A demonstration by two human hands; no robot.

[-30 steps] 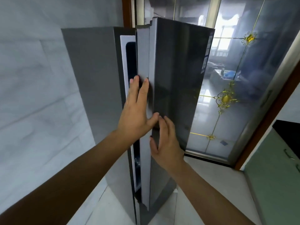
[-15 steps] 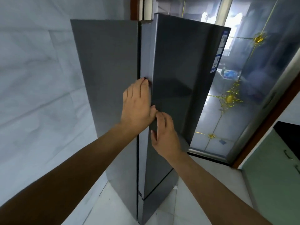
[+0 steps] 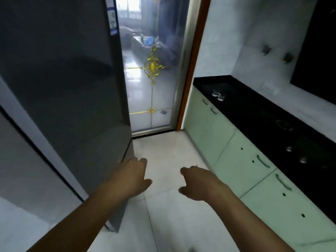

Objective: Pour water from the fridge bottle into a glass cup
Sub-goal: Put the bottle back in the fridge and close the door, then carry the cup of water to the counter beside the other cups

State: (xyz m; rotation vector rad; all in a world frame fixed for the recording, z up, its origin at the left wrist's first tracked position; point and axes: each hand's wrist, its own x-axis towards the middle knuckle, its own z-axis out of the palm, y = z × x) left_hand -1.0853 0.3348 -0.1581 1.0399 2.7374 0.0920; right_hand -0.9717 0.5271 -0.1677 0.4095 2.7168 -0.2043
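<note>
**Labels and writing.** Blue-and-white sticker point(image 3: 112, 19) fixed high on the right edge of the tall, glossy dark grey fridge point(image 3: 63, 79). Print too blurred to read.

**Task items.** Fridge at frame left, door shut, contents hidden behind it. Two small clear glass cups point(image 3: 218, 95) standing just beside each other on the long black glossy surface point(image 3: 254, 113), near its far end and well apart from both hands. Probably cups, judging by the glints, though too smeared by motion blur to confirm.

**Hands.**
- Left hand point(image 3: 131, 177): released, fingers loosely curled, holding nothing. Positioned low, close to the fridge's lower right edge. Contact with it not determinable.
- Right hand point(image 3: 198, 182): released, fingers loosely curled, holding nothing. Positioned over the pale tiled floor point(image 3: 169, 151), apart from the left hand.

**Surroundings.** Pale green cabinet fronts point(image 3: 209, 128) with curved metal handles below the surface. Frosted glass door with gold ornament point(image 3: 152, 66) at the back, between the fridge and a brown wooden frame.

**Changes against earlier frames.**
- One second ago: fridge door ajar, white inner lining showing, both hands on the door's edge.
- Half a second ago: door closed, both hands flat against it.
- Now: both hands off the door and lowered. View swung right and downward, bringing surface, cabinets and floor into frame.
</note>
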